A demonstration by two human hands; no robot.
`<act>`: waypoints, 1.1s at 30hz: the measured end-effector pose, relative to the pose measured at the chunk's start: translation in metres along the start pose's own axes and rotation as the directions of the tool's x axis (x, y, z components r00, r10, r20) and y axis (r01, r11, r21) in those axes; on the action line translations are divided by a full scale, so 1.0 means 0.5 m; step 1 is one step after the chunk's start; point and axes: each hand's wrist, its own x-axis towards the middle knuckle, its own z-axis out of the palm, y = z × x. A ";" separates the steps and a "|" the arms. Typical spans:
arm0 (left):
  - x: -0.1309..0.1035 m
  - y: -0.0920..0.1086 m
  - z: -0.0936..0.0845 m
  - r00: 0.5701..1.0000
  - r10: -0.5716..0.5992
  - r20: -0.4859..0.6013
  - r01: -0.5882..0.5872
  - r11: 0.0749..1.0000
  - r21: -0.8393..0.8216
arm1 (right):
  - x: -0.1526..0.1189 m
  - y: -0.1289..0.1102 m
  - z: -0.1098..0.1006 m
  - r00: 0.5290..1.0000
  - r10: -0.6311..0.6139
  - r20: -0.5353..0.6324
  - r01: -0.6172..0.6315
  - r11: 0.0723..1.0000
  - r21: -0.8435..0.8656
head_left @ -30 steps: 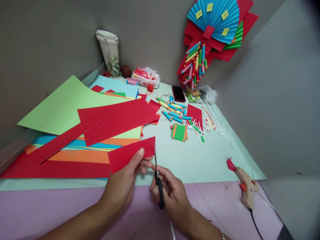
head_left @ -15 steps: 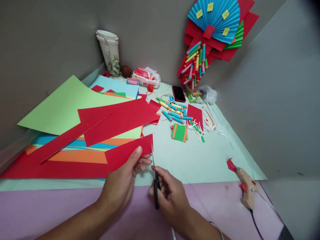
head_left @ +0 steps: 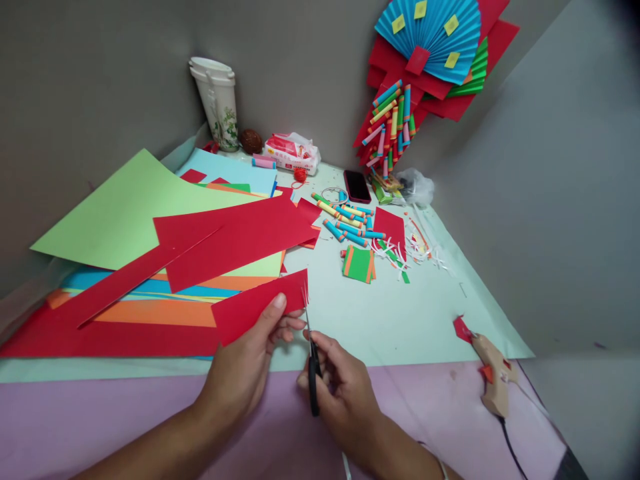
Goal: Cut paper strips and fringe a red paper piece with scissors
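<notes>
My left hand (head_left: 253,350) pinches a red paper strip (head_left: 245,312) between thumb and fingers, holding it up over the near edge of the paper-covered table. Black-handled scissors (head_left: 313,380) are in my right hand (head_left: 345,390), their blades pointing away from me at the strip's right end. Thin slits run into that end, close beside the blades. Behind the strip lies a larger red sheet (head_left: 240,240) on a light green sheet (head_left: 125,220), with orange, blue and more red paper beneath.
Several small paper rolls (head_left: 350,223) lie mid-table near a green card (head_left: 359,265) and white paper shreds (head_left: 393,257). A glue gun (head_left: 493,377) rests at the right edge. Behind stand a phone (head_left: 357,186), a tissue pack (head_left: 293,153) and a white cup (head_left: 217,107); a paper-fan decoration (head_left: 430,47) hangs above.
The scissor blades sit slightly lower and farther right at the strip's end, where more slits show. Both hands keep nearly the same place and grip.
</notes>
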 end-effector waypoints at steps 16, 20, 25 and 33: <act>-0.005 -0.001 0.000 0.999 0.051 -0.015 -0.051 0.999 0.019 | -0.007 0.010 0.003 0.997 -0.054 -0.050 0.053 0.998 -0.029; -0.006 -0.009 -0.001 0.998 0.068 0.008 -0.069 0.995 0.075 | -0.002 0.004 0.002 0.999 -0.040 -0.031 0.040 0.999 0.000; -0.009 -0.014 -0.002 0.997 0.073 0.026 -0.075 0.991 0.107 | 0.000 -0.002 0.000 0.998 -0.039 -0.042 0.039 0.999 0.012; -0.010 -0.012 -0.001 0.999 0.052 0.016 -0.053 0.995 0.086 | -0.003 0.005 0.000 0.998 -0.020 -0.061 0.020 1.000 -0.006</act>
